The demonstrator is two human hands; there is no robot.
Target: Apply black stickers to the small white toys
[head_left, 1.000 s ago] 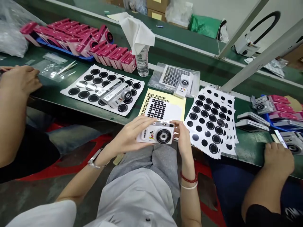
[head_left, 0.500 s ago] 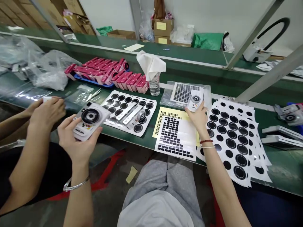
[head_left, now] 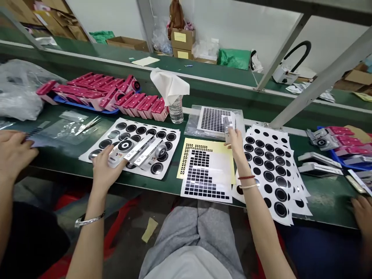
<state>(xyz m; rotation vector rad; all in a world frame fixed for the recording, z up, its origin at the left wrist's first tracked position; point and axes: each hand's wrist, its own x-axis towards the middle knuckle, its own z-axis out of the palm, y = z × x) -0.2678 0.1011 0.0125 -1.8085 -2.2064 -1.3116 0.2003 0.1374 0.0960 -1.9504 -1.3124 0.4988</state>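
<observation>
My left hand (head_left: 105, 169) is closed on a white toy camera (head_left: 118, 152) with a black lens ring and a small coloured print. It holds the camera over a sheet of round black stickers (head_left: 116, 133), beside a pair of similar cameras (head_left: 149, 152) on that sheet. Farther right, my right hand (head_left: 236, 145) grips another white camera (head_left: 227, 126), turned so its narrow side shows. Behind it lies a bagged sheet of small black squares (head_left: 213, 118). Below are a yellow sticker sheet (head_left: 181, 161) and a white sheet of black rectangles (head_left: 200, 182).
Pink cameras fill a blue tray (head_left: 87, 104) at the left, near a tissue-topped bottle (head_left: 176, 110) and tweezers (head_left: 87, 126). More round-sticker sheets (head_left: 270, 170) and white cameras (head_left: 319, 162) lie right. Co-workers' hands show at left (head_left: 16, 155) and right (head_left: 363, 213).
My left hand has brought its camera down to the sticker sheet beside the two cameras. The camera in my right hand has turned edge-on. The view has swung right.
</observation>
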